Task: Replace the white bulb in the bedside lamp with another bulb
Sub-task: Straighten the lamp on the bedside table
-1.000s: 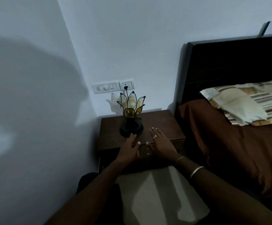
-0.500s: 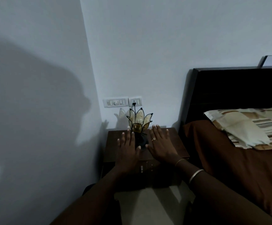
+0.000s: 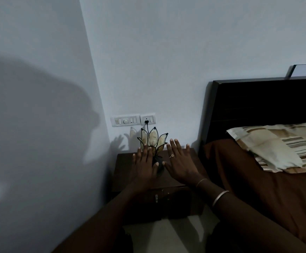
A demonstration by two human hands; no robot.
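Head camera: above, facing forward-down at nightstand [image 3: 177, 183] in wall corner.

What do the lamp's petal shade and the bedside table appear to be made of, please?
Petal shade: probably translucent, cream-amber glass or shell panels, each edged in dark metal-like framing. Bedside table: dark brown wood or wood veneer, smooth with a slight sheen; the dim light leaves the grain unclear.

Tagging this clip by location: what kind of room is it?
Most likely a bedroom: a bed with a dark wooden headboard and striped beige pillow, beside a dark wooden bedside table carrying a petal-shaped glass lamp.
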